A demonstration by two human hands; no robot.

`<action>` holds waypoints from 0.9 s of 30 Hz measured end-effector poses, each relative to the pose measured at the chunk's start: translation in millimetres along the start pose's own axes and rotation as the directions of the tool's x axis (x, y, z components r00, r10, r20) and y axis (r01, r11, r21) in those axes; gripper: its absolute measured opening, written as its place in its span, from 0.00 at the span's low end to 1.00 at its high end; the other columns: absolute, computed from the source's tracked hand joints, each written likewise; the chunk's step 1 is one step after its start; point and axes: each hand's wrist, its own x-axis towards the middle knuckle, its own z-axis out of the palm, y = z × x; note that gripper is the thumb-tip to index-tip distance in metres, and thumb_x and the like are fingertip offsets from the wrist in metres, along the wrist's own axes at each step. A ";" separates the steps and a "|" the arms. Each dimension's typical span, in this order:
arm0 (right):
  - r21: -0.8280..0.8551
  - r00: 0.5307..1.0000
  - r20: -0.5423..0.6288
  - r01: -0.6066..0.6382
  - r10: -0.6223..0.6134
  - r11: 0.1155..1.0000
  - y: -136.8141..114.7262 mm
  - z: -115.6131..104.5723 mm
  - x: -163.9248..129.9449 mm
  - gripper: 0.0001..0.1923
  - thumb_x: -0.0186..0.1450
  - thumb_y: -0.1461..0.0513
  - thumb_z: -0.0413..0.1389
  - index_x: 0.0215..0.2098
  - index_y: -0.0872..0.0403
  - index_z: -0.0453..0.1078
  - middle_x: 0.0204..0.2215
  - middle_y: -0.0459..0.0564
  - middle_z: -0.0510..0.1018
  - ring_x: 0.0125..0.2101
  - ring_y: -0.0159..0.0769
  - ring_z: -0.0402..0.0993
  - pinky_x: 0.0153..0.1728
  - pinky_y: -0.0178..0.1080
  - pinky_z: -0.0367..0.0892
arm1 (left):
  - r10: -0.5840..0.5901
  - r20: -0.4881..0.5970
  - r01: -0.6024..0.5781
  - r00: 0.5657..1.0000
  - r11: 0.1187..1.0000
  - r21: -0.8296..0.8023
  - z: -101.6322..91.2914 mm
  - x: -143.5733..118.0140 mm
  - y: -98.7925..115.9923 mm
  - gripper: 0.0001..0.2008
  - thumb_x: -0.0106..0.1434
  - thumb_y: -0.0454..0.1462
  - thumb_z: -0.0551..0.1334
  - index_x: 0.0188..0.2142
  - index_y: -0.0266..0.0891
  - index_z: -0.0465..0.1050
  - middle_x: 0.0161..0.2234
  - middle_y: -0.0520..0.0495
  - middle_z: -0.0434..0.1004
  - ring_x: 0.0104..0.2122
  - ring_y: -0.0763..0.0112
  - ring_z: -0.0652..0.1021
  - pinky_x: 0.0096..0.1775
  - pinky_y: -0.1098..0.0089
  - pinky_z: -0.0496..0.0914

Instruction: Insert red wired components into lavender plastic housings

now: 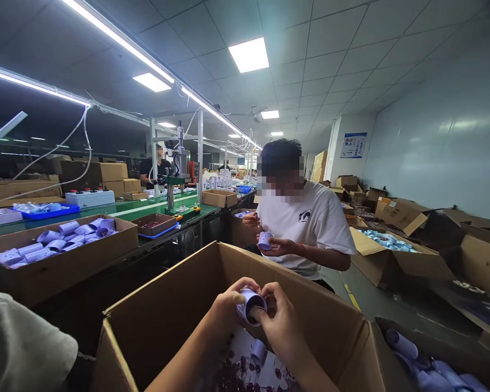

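Observation:
Both of my hands hold one small lavender paper tube (250, 302) above a big open cardboard box (159, 321). My left hand (227, 305) grips the tube's left side. Fingers of my right hand (278, 318) press at its open dark end. Inside the box lie more tubes (258, 350) and small dark red pieces (245, 375). Facing me, a person in a white T-shirt (306, 228) holds a similar tube (264, 240) in both hands.
A box of lavender tubes (59, 242) sits on the bench at left, beside a green conveyor (147, 207) and a press machine (180, 174). Another tube box (424, 365) lies at lower right. Open cartons (396, 256) crowd the floor on the right.

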 end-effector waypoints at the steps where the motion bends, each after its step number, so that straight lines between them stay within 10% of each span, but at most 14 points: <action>1: 0.021 0.999 -0.009 -0.036 0.036 0.999 -1.1 1.7 -0.7 0.07 0.52 0.65 0.55 0.30 0.52 0.64 0.29 0.45 0.72 0.31 0.36 0.69 0.33 0.36 0.65 | 0.010 -0.042 -0.010 0.999 1.000 0.000 4.9 -0.6 0.5 0.14 0.46 0.41 0.64 0.33 0.36 0.73 0.27 0.49 0.72 0.25 0.74 0.70 0.27 0.75 0.61; 11: 0.003 0.981 0.008 -0.192 0.192 0.981 -3.1 7.6 -1.2 0.16 0.47 0.70 0.56 0.35 0.53 0.73 0.34 0.48 0.73 0.35 0.38 0.71 0.38 0.36 0.66 | 0.093 -0.238 0.011 0.967 0.914 0.405 12.1 7.3 -7.6 0.28 0.48 0.59 0.62 0.16 0.35 0.68 0.16 0.51 0.67 0.19 0.76 0.64 0.26 0.72 0.58; 27: -0.029 0.977 -0.052 -0.208 0.207 0.978 15.9 26.1 -8.4 0.17 0.47 0.75 0.50 0.31 0.53 0.70 0.29 0.46 0.72 0.31 0.35 0.70 0.33 0.34 0.63 | 0.128 -0.393 0.107 0.910 0.845 0.524 10.6 3.2 -14.1 0.29 0.45 0.61 0.62 0.16 0.35 0.67 0.17 0.50 0.66 0.20 0.75 0.64 0.25 0.72 0.58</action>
